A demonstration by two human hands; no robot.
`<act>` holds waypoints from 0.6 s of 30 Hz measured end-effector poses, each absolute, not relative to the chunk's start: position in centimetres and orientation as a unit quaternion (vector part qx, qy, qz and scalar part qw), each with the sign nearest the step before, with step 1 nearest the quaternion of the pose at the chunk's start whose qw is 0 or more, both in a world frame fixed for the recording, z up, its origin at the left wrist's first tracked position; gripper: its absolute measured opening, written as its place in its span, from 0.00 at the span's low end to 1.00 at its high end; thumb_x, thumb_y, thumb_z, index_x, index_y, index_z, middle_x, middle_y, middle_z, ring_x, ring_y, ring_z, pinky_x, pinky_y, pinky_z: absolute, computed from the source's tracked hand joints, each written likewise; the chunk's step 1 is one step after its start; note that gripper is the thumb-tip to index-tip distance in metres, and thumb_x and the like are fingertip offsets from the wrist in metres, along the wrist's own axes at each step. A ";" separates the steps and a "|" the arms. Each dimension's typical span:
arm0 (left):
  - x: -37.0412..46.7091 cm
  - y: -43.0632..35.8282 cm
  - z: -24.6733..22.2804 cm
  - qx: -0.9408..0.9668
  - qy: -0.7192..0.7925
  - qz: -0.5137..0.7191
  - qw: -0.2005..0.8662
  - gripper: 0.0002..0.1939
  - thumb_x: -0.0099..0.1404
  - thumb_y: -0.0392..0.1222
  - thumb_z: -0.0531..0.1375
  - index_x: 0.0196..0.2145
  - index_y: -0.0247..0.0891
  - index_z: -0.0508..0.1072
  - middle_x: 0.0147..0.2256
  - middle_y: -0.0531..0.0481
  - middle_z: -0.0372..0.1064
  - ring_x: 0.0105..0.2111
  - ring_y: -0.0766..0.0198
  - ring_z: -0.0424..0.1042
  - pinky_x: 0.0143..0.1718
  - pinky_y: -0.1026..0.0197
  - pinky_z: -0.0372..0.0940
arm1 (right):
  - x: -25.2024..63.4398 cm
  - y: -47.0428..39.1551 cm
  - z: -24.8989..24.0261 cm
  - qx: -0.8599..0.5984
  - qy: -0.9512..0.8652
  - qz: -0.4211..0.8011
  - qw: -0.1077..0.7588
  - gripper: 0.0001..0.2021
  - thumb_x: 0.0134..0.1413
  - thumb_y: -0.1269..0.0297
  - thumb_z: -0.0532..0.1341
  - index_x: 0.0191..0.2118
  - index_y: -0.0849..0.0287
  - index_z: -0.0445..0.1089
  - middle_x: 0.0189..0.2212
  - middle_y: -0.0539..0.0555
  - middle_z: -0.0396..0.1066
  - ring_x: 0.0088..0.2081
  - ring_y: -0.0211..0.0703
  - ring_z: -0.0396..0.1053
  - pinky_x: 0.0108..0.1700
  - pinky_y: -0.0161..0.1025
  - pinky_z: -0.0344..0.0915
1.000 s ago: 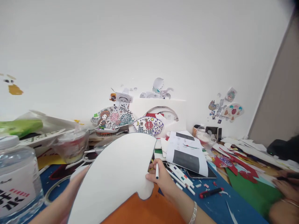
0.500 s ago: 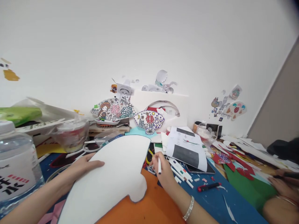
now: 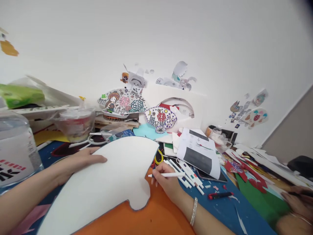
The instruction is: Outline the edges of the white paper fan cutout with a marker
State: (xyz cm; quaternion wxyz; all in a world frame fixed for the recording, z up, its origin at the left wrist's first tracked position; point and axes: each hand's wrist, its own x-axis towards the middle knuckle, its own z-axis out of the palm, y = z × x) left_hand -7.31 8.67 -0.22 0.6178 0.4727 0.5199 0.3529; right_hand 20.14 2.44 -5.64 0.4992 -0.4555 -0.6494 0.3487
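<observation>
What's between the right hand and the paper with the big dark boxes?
In the head view, several white markers lie between the right hand and the printed sheet.

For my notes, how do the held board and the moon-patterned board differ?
The held board shows a blank white face; the moon board is covered in coloured drawings. The held board sits in the left hand, the moon board farther back, untouched. The held board looks larger than the moon board. Both have curved outlines with a rounded lobe.
</observation>
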 end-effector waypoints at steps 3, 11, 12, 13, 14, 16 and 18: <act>-7.2 8.6 -0.3 0.476 0.517 0.352 0.618 0.29 0.42 0.38 0.66 0.44 0.33 0.69 0.23 0.48 0.77 0.22 0.56 0.75 0.22 0.61 0.68 | 20.1 2.7 -6.1 -0.456 -0.663 0.345 0.483 0.13 0.54 0.60 0.57 0.22 0.56 0.58 0.17 0.47 0.66 0.19 0.36 0.61 0.24 0.34 0.57; -7.1 8.7 -0.2 0.480 0.529 0.338 0.613 0.30 0.38 0.42 0.68 0.42 0.35 0.71 0.23 0.49 0.77 0.25 0.51 0.76 0.25 0.56 0.70 | 20.2 3.1 -6.9 -0.446 -0.689 0.339 0.460 0.11 0.54 0.62 0.56 0.23 0.56 0.60 0.18 0.48 0.67 0.20 0.36 0.63 0.25 0.35 0.59; -7.1 8.6 -0.2 0.480 0.529 0.336 0.614 0.31 0.38 0.43 0.69 0.43 0.35 0.71 0.23 0.49 0.77 0.25 0.50 0.76 0.26 0.55 0.71 | 20.3 3.1 -7.0 -0.446 -0.691 0.337 0.458 0.11 0.54 0.63 0.56 0.23 0.56 0.60 0.18 0.48 0.67 0.20 0.36 0.63 0.25 0.35 0.59; -7.1 8.6 -0.1 0.481 0.529 0.334 0.614 0.32 0.37 0.44 0.69 0.43 0.35 0.71 0.24 0.49 0.77 0.26 0.50 0.76 0.26 0.54 0.71 | 20.3 3.2 -7.0 -0.447 -0.693 0.335 0.455 0.11 0.54 0.63 0.56 0.23 0.56 0.60 0.18 0.48 0.67 0.20 0.36 0.62 0.25 0.35 0.59; -7.0 8.6 -0.1 0.481 0.529 0.334 0.614 0.33 0.37 0.44 0.69 0.43 0.35 0.70 0.24 0.48 0.77 0.26 0.50 0.76 0.27 0.54 0.71 | 20.3 3.2 -7.0 -0.449 -0.695 0.332 0.453 0.11 0.54 0.63 0.56 0.23 0.56 0.60 0.18 0.48 0.67 0.21 0.36 0.62 0.25 0.35 0.59; -6.9 8.5 0.0 0.483 0.530 0.336 0.611 0.34 0.35 0.46 0.70 0.43 0.35 0.71 0.24 0.48 0.77 0.26 0.49 0.76 0.27 0.53 0.71 | 20.3 3.3 -7.0 -0.452 -0.699 0.327 0.448 0.10 0.54 0.63 0.56 0.23 0.56 0.60 0.18 0.48 0.67 0.21 0.37 0.62 0.25 0.35 0.59; -6.9 8.4 -0.1 0.482 0.534 0.339 0.606 0.35 0.34 0.48 0.70 0.42 0.35 0.71 0.24 0.47 0.77 0.26 0.48 0.76 0.26 0.52 0.71 | 20.3 3.3 -6.9 -0.454 -0.704 0.323 0.441 0.10 0.54 0.63 0.56 0.22 0.56 0.61 0.19 0.48 0.67 0.22 0.37 0.62 0.26 0.35 0.59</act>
